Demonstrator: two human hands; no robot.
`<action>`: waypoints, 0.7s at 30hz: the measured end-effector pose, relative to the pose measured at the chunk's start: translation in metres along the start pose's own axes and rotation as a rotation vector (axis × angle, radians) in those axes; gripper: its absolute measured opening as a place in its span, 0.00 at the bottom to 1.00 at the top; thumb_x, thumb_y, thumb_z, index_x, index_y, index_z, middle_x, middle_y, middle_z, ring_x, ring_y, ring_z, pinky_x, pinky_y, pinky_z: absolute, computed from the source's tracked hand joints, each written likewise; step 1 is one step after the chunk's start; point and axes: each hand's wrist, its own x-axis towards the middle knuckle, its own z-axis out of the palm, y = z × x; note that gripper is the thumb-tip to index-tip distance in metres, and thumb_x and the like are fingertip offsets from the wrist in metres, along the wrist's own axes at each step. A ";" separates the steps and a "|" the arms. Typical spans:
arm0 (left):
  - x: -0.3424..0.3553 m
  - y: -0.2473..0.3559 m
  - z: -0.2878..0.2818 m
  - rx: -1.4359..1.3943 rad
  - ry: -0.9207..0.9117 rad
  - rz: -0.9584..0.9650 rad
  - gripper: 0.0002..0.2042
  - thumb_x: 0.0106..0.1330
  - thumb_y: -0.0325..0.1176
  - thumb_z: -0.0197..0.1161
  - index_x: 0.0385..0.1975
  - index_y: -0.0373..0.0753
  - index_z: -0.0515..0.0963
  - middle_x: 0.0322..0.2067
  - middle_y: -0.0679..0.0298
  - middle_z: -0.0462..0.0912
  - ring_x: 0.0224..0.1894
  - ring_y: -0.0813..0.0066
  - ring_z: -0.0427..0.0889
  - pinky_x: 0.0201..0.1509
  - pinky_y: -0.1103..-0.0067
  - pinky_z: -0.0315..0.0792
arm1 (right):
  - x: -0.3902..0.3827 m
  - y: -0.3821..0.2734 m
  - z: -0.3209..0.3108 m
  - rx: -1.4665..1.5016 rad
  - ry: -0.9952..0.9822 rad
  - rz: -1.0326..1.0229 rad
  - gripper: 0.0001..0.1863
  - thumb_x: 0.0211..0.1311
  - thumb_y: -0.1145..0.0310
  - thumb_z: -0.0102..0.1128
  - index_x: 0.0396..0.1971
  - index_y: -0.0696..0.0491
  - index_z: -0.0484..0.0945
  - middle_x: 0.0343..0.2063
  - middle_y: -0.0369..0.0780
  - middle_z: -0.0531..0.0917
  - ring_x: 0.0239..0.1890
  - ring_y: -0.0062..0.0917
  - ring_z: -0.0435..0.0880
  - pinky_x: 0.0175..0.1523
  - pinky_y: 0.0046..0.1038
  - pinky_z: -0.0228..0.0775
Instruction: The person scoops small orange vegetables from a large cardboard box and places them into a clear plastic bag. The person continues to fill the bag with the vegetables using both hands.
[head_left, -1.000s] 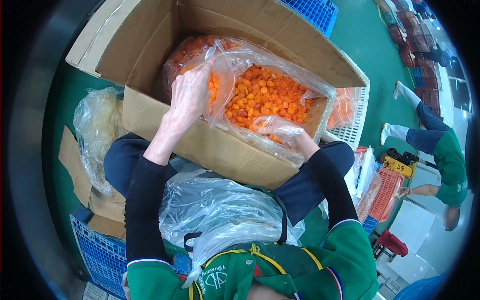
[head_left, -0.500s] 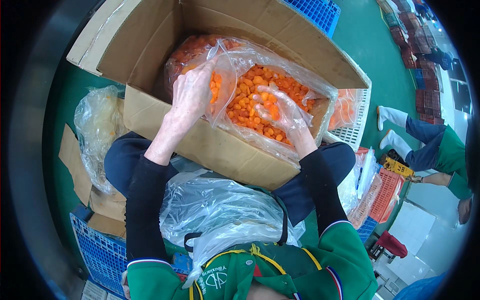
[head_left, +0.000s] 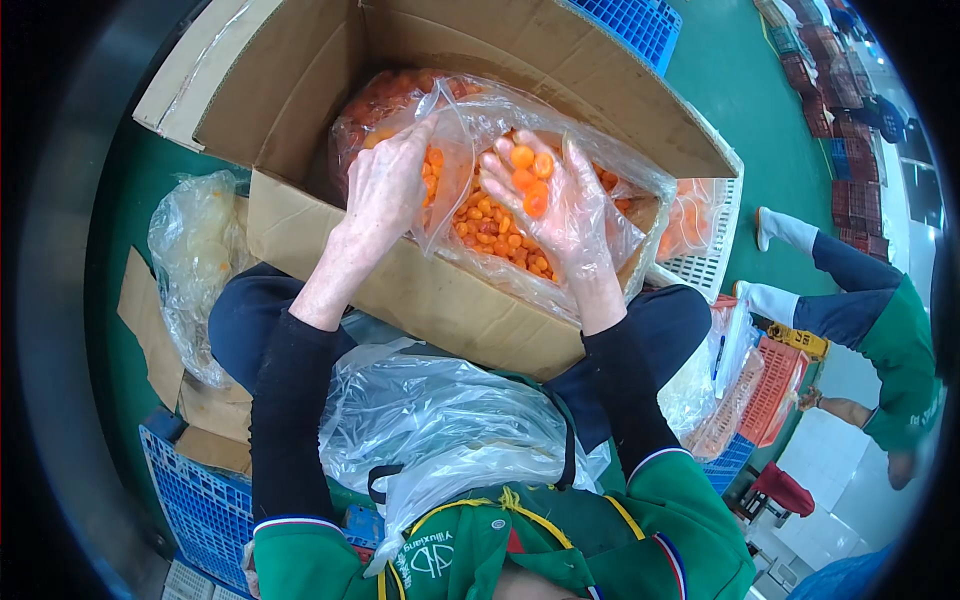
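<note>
My left hand [head_left: 385,182] is closed on the top edge of a small clear plastic bag [head_left: 456,185], held upright with orange pieces showing low beside my fingers. My right hand [head_left: 572,222] wears a thin clear glove. Its palm faces up, fingers spread, and several round orange fruit pieces [head_left: 535,175], like dried or candied fruit, rest on it. Below both hands, a loose heap of the same fruit [head_left: 490,226] fills a clear liner [head_left: 628,172] inside an open cardboard box [head_left: 420,305] against my knees. My right hand hides part of the heap.
A white crate [head_left: 700,272] with bagged orange fruit stands right of the box. Crumpled plastic [head_left: 195,270] and torn cardboard [head_left: 150,335] lie left, near a blue plastic pallet [head_left: 200,500]. Another person [head_left: 880,320] in green is at far right, near a red-orange crate [head_left: 775,390].
My right hand has risen from the heap and turned palm up with fruit pieces on it. My left hand keeps its place. The other person at right has shifted posture.
</note>
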 end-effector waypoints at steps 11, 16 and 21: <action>-0.002 -0.006 -0.006 -0.005 0.031 -0.012 0.33 0.47 0.18 0.60 0.61 0.40 0.73 0.53 0.55 0.82 0.41 0.51 0.86 0.44 0.62 0.80 | 0.008 0.000 0.037 -1.108 0.252 -0.440 0.20 0.76 0.56 0.51 0.51 0.59 0.77 0.48 0.43 0.82 0.49 0.26 0.83 0.56 0.30 0.75; -0.001 -0.006 -0.005 -0.012 0.039 0.000 0.34 0.47 0.17 0.59 0.61 0.40 0.73 0.54 0.55 0.81 0.41 0.51 0.86 0.44 0.63 0.80 | 0.029 -0.019 -0.023 -1.845 0.509 0.065 0.28 0.69 0.45 0.56 0.33 0.60 0.81 0.26 0.49 0.84 0.34 0.34 0.85 0.39 0.33 0.78; 0.000 -0.005 -0.003 0.004 0.026 -0.022 0.33 0.49 0.17 0.57 0.61 0.41 0.73 0.53 0.55 0.82 0.40 0.50 0.86 0.45 0.62 0.80 | 0.049 0.041 -0.095 -2.404 0.052 0.028 0.25 0.66 0.46 0.57 0.32 0.59 0.79 0.33 0.55 0.84 0.38 0.45 0.84 0.41 0.40 0.75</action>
